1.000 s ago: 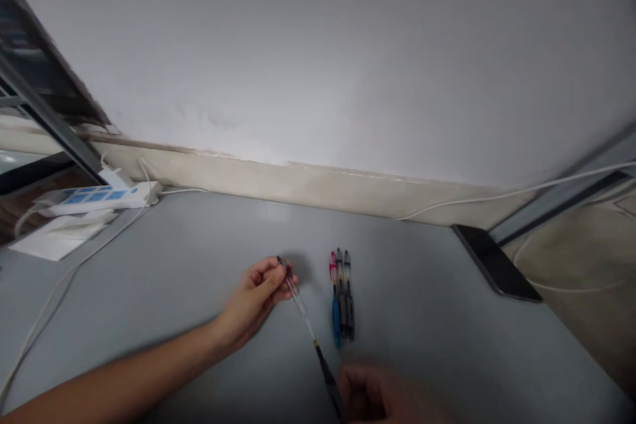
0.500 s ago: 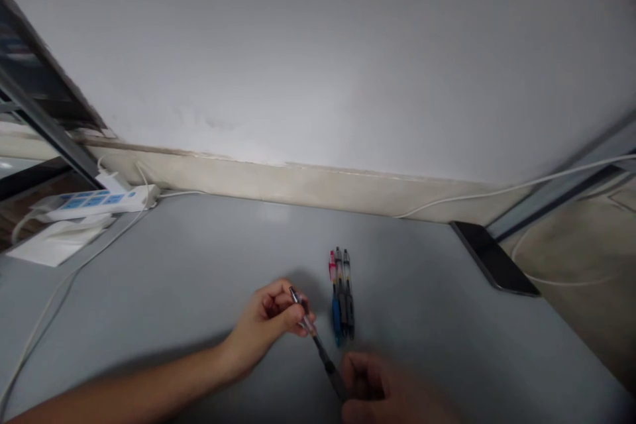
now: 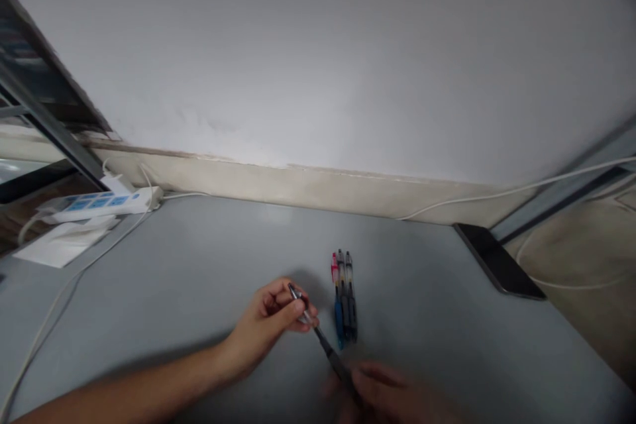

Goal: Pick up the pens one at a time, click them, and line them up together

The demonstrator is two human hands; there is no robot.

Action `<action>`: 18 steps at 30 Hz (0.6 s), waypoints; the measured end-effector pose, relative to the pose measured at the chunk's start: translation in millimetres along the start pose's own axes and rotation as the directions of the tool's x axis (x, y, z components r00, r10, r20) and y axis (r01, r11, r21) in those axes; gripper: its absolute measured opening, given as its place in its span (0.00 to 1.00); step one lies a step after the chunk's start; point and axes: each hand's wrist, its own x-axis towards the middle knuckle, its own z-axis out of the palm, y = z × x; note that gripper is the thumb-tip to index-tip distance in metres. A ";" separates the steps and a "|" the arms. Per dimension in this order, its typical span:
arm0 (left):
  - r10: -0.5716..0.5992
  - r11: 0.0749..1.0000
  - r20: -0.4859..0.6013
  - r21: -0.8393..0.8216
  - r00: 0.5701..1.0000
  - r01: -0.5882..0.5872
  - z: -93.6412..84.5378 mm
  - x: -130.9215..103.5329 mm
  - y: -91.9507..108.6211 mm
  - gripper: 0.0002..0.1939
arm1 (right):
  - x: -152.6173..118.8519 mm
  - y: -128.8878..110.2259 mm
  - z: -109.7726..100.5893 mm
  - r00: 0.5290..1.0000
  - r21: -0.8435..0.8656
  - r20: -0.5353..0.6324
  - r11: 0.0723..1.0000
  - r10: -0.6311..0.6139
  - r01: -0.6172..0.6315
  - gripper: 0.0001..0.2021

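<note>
The left hand (image 3: 271,321) pinches the clear barrel of a retractable pen (image 3: 325,346); the blurred right hand (image 3: 382,385) grips its dark end. Three retractable pens (image 3: 344,301) lie side by side mid-table. A smartphone (image 3: 498,262) lies at the table's (image 3: 213,245) far right corner, a power strip (image 3: 104,204) at its far left.

Bare left forearm (image 3: 163,376) (right grip (image 3: 381,389) blurred).

table (image 3: 223,238): grey | power strip (image 3: 144,201): white, blue sockets, back left | paper (image 3: 64,245): white, just in front of strip | cord (image 3: 62,289): white, trailing down left side | phone (image 3: 499,262): dark, flat, near right post (image 3: 551,197) | wall (image 3: 318,66): pale, behind table
</note>
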 end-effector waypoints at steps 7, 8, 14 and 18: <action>0.029 0.999 0.028 0.030 0.999 -0.030 -2.7 -0.1 -1.4 0.18 | -0.5 2.9 -2.6 0.999 -0.003 -0.022 0.999 -0.043 0.043 0.30; 0.024 0.999 0.028 0.029 0.999 -0.025 -2.9 -0.1 -2.3 0.18 | -0.1 4.2 -3.1 0.999 -0.005 -0.026 0.999 -0.038 0.037 0.31; 0.038 0.999 0.022 0.024 0.999 -0.039 -3.3 0.9 -5.2 0.19 | 7.8 8.5 -8.6 0.995 -0.101 -0.053 0.992 -0.084 0.078 0.32; 0.033 0.999 0.045 0.016 0.998 -0.034 -2.9 0.3 -5.9 0.19 | 12.3 9.3 -10.7 0.994 -0.130 -0.041 0.987 -0.098 0.091 0.32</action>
